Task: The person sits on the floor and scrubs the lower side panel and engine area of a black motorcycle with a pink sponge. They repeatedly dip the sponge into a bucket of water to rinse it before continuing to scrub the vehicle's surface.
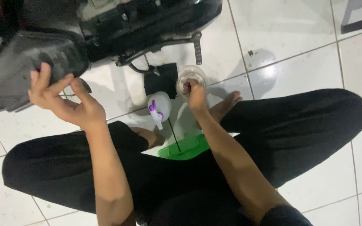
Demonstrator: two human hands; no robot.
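My left hand (pixel 61 98) is raised at the left, fingers spread, its fingertips resting against the dark plastic panel (pixel 30 58) of a motorbike. My right hand (pixel 196 95) reaches forward into a clear round plastic container (pixel 192 76) on the white tiled floor, its fingers pinched around something small and reddish inside that I cannot make out. Between my arms stands a white spray bottle (pixel 159 106) with a purple trigger. A black cloth (pixel 161 79) lies just behind the bottle.
I sit cross-legged in black trousers (pixel 298 125), one bare foot (pixel 227 104) by the container. A green plastic piece (pixel 185 148) with a thin black rod lies at my shins. The motorbike's underside and side stand (pixel 197 46) fill the top left.
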